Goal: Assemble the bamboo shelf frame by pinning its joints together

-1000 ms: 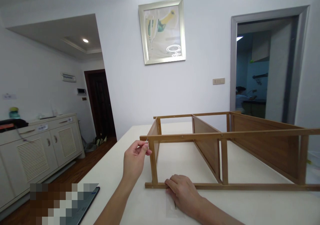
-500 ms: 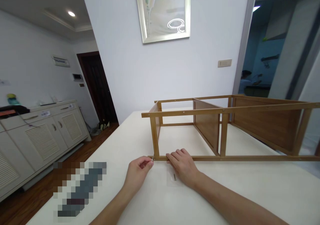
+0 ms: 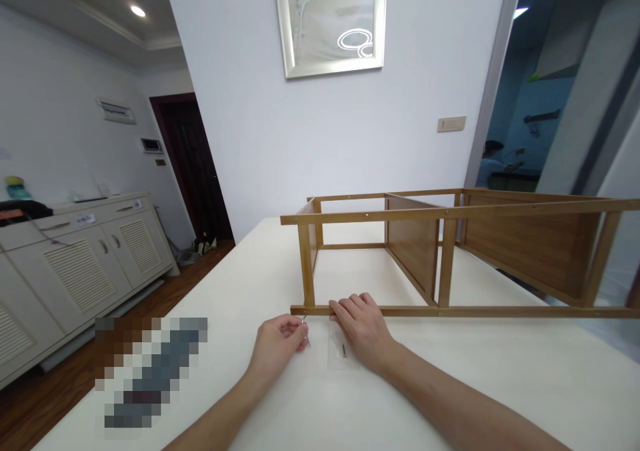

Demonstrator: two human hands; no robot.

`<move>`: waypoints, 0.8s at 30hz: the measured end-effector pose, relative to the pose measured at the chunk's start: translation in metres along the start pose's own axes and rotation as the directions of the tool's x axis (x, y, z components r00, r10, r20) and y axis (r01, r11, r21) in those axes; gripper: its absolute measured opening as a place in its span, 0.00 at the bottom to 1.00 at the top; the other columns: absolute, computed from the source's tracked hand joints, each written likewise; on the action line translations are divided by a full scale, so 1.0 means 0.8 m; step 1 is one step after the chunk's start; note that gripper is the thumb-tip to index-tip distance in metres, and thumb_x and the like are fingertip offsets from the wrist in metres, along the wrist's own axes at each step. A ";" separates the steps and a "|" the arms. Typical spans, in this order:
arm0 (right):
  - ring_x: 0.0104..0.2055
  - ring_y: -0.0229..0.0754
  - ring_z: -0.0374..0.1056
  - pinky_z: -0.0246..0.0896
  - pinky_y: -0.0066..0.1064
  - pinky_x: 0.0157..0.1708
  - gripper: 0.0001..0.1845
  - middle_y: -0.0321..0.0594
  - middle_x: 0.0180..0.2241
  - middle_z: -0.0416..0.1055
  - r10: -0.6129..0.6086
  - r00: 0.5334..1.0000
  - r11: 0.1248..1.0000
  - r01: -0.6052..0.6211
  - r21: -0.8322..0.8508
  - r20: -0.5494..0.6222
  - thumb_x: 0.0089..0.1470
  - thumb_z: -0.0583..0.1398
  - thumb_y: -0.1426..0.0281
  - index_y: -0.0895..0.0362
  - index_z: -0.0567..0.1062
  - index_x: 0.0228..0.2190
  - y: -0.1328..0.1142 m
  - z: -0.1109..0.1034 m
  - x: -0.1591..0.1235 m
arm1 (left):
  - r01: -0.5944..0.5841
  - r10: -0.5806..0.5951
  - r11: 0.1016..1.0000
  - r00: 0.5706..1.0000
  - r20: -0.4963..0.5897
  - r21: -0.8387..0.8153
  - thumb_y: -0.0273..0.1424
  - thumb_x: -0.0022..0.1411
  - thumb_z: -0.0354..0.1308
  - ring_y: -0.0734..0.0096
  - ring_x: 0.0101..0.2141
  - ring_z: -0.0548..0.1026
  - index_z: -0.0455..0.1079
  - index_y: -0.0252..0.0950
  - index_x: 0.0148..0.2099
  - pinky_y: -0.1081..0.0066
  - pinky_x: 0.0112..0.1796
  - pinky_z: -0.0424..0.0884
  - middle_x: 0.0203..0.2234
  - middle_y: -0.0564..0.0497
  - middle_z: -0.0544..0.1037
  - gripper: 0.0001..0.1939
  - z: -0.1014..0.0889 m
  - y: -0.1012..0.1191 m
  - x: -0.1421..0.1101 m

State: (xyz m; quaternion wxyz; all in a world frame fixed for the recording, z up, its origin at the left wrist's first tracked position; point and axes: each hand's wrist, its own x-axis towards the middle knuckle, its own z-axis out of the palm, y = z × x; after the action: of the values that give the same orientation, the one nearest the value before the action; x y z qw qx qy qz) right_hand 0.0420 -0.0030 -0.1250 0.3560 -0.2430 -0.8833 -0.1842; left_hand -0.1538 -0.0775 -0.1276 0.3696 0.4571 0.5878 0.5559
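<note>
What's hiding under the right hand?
The wooden frame's near lower rail shows on both sides of the right hand. A clear bag with a small screw-like piece showing reaches the hand's edge. Whatever the palm covers can't be seen.

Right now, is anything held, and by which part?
Left hand pinches a thin metal piece, apparently near its middle; right hand lies on the near lower wooden rail, grip unclear.

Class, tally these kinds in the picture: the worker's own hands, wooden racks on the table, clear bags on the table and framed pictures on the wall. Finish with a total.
Hands: 2, a left hand and a right hand
Rack: 1
Bag: 1
Framed picture: 1
Total: 5
</note>
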 end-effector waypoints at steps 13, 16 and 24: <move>0.33 0.41 0.60 0.45 0.36 0.34 0.11 0.42 0.32 0.71 -0.008 1.000 1.000 0.008 -0.007 -0.022 0.65 0.52 0.71 0.59 0.71 0.45 0.001 0.000 -0.001 | 0.053 -0.053 0.998 0.998 -0.013 -0.046 0.38 0.45 0.68 0.68 0.23 0.77 0.72 0.33 0.26 0.70 0.29 0.75 0.21 0.46 0.80 0.13 0.002 -0.002 0.005; 0.33 0.41 0.60 0.46 0.36 0.34 0.11 0.42 0.32 0.71 -0.012 1.000 1.000 0.011 -0.004 -0.023 0.65 0.52 0.71 0.59 0.71 0.45 0.002 0.002 -0.002 | 0.070 -0.071 0.996 0.997 -0.008 -0.050 0.37 0.45 0.68 0.69 0.24 0.77 0.73 0.33 0.25 0.71 0.29 0.75 0.21 0.46 0.80 0.12 0.004 -0.001 0.005; 0.33 0.41 0.60 0.45 0.35 0.34 0.11 0.42 0.32 0.72 -0.019 0.999 1.000 0.019 0.002 -0.027 0.65 0.52 0.71 0.60 0.72 0.44 0.002 0.002 -0.001 | 0.091 -0.090 0.991 0.996 0.014 -0.094 0.37 0.45 0.69 0.67 0.27 0.79 0.73 0.33 0.26 0.70 0.32 0.76 0.23 0.46 0.81 0.12 0.007 -0.001 0.006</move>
State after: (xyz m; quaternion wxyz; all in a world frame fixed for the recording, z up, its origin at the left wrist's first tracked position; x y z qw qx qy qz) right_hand 0.0425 -0.0014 -0.1264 0.3663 -0.2316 -0.8810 -0.1897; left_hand -0.1503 -0.0713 -0.1286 0.4186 0.4144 0.5791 0.5636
